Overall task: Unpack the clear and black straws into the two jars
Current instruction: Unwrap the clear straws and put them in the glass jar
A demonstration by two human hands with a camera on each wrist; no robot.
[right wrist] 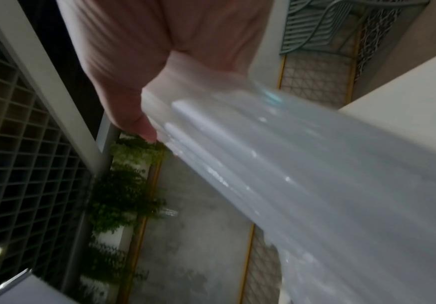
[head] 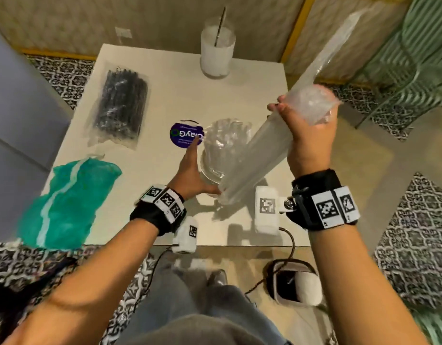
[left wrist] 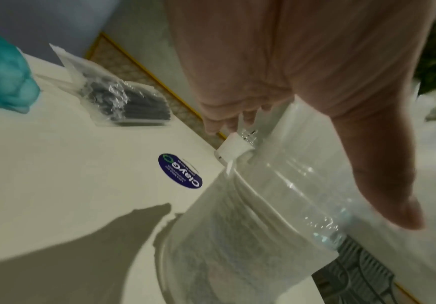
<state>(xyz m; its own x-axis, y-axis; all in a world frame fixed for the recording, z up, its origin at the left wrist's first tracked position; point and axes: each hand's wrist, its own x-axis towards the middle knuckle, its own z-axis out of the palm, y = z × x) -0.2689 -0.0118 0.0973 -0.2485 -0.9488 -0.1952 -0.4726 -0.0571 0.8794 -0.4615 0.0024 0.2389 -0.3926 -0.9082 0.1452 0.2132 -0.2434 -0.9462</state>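
Bare table [head: 170, 95] lies open between the pack of black straws [head: 120, 105] and the far jar [head: 217, 51]; the near jar [head: 215, 155], slanting bag [head: 259, 155] and teal bag [head: 65, 205] crowd the front.

Light is coming from overhead, so my arms are throwing hard shadows on the white table [head: 165, 78]. The head view is bowing out at the edges like a fisheye. The clear straw pack [right wrist: 328, 185] is smearing into blur in my right wrist view, which is looking dim. Glare is sparkling on the black straw packet [left wrist: 123, 98].
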